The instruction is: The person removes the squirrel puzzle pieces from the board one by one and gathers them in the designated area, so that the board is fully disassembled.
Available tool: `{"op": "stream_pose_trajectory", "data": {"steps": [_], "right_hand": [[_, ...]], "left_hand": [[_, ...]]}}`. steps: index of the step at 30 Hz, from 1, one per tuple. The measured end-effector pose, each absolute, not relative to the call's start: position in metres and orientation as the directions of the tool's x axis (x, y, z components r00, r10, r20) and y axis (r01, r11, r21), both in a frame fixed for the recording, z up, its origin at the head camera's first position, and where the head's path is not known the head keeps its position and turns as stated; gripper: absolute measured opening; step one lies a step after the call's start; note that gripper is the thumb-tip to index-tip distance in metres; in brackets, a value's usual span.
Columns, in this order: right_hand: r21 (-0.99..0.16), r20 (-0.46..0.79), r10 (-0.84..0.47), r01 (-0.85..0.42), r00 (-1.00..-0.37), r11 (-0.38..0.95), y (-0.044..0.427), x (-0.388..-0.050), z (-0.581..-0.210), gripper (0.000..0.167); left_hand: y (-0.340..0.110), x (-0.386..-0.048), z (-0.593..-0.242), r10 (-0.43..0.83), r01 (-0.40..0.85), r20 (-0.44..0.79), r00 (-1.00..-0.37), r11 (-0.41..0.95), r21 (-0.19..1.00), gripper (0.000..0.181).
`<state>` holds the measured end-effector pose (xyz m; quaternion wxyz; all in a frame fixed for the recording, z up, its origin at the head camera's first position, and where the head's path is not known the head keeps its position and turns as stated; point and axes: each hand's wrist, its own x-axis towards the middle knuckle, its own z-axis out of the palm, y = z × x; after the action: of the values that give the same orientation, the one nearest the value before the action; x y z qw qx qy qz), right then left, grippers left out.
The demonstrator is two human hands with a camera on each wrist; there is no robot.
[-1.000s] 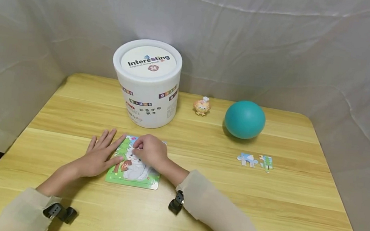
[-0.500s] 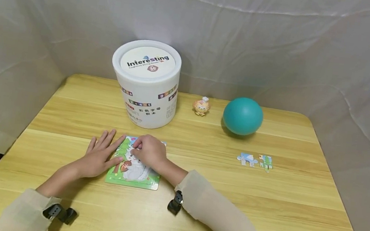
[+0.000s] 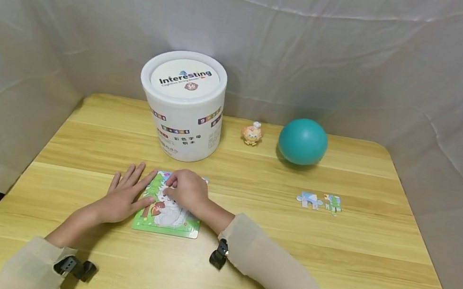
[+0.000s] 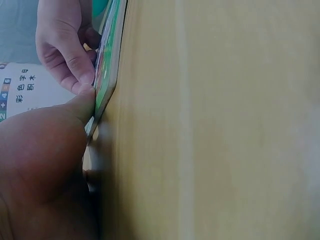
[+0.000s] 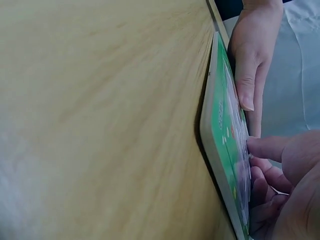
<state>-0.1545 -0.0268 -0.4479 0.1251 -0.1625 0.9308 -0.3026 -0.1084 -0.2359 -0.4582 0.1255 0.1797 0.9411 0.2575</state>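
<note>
A framed jigsaw puzzle [image 3: 168,225] with a green border and a white cartoon animal lies flat on the table. My left hand [image 3: 119,201] rests at its left side, fingers spread on the wood and thumb on the picture. Over the puzzle's upper part, my right hand [image 3: 187,189] has curled fingers, with thumb and index finger pinching at the picture surface. In the right wrist view a small pale bit, apparently a puzzle piece's edge, shows between these fingertips [image 5: 254,145]. My right hand hides the puzzle's upper right.
Two loose puzzle pieces [image 3: 310,200] lie to the right. A white lidded bucket [image 3: 188,125] stands behind the puzzle. Farther back are a small chick figurine [image 3: 251,134] and a teal ball [image 3: 303,141]. A grey curtain [image 3: 289,51] hangs behind the wooden table [image 3: 328,270].
The teal ball has rolled slightly back and to the left. Both hands and the puzzle stay nearly where they were.
</note>
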Motion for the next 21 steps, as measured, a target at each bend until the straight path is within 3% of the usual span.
{"op": "stream_pose_trajectory", "data": {"steps": [10,21], "right_hand": [[-0.711,-0.095,-0.393,-0.214,-0.914,0.669,-0.023,-0.155,-0.447,0.010],[-0.878,-0.177,-0.345,-0.011,-0.922,0.479,-0.010,-0.155,-0.440,0.009]], "left_hand": [[-0.236,-0.108,-0.458,0.401,0.267,-0.150,-0.904,0.801,0.535,0.074],[-0.236,-0.109,-0.458,0.395,0.260,-0.163,-0.904,0.811,0.524,0.075]]}}
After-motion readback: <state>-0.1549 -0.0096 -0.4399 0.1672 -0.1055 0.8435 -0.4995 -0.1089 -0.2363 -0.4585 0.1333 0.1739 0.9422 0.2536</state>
